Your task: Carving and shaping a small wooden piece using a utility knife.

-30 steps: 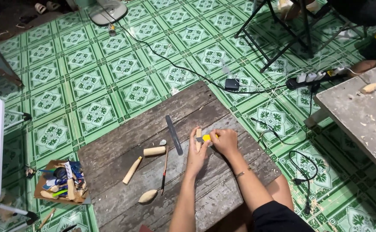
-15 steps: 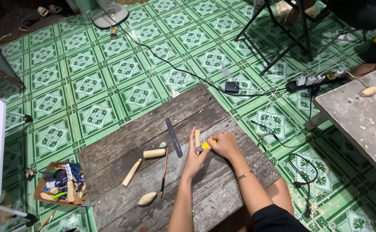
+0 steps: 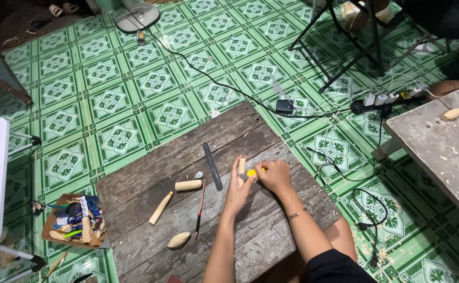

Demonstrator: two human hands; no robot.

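- The left hand is closed around a short pale wooden piece, holding it upright on the desk, a low slab of weathered grey planks set on the green patterned tile floor.
- The right hand grips a small yellow tool, most likely a cutter or a marker, though it is too small to tell which; its tip sits against the side of the wooden piece.
- Judging by the pose, the step in hand is fine work on that piece, trimming or marking its surface near the lower part.
- The next move seems to call for a steady left grip, so the piece does not roll, and short controlled strokes of the tool, kept away from the left fingers that wrap just beside the working spot.
- Lying apart on the desk to the left: a dark flat file, a short wooden cylinder, a tapered wooden peg, a thin dark-handled tool and a rounded wooden blank.
- A cardboard tray full of assorted tools stands on the floor by the desk's left corner.
- A power strip and black cables lie on the floor to the right, next to a second grey bench strewn with shavings.
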